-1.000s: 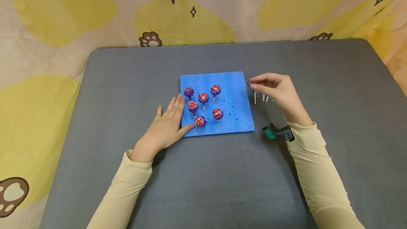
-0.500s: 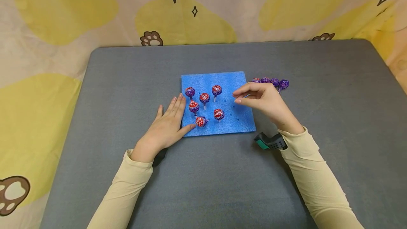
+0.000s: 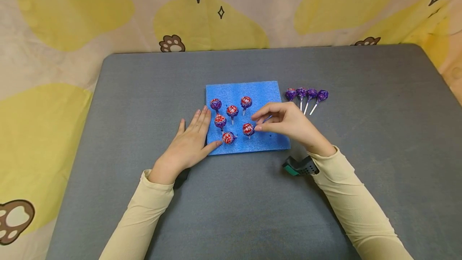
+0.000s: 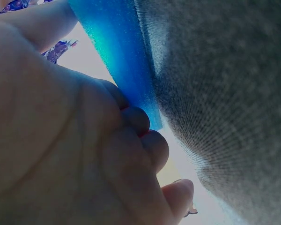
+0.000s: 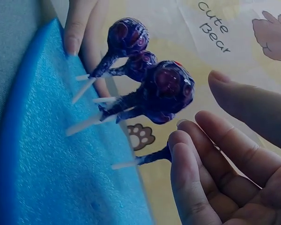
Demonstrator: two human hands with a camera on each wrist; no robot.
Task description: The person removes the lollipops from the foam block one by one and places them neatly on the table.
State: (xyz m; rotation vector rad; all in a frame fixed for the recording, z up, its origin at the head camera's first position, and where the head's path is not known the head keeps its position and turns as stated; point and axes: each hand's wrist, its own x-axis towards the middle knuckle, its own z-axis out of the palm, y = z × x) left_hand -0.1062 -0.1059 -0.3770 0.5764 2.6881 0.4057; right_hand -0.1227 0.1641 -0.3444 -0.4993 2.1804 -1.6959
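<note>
A blue foam board (image 3: 267,91) with small holes lies on the table, with several wrapped red-and-purple lollipops standing in it by their sticks. My left hand (image 3: 185,145) lies flat along the board's left edge, its thumb on the front left corner beside a leaning lollipop (image 3: 228,138). Over the board's right half hovers my right hand (image 3: 290,125), thumb and fingers apart, close to the front right lollipop (image 3: 248,129). The right wrist view shows nothing between those fingers (image 5: 185,168); a large lollipop head (image 5: 168,89) stands just in front of them.
To the right of the board, several lollipops (image 3: 311,94) lie in a row on the grey table (image 3: 361,131), sticks toward the front. A patterned cloth (image 3: 231,19) hangs behind the table's far edge.
My right hand has moved left and toward the front, from the loose lollipops to the board, uncovering that row. The left hand and the lollipops in the board stay put.
</note>
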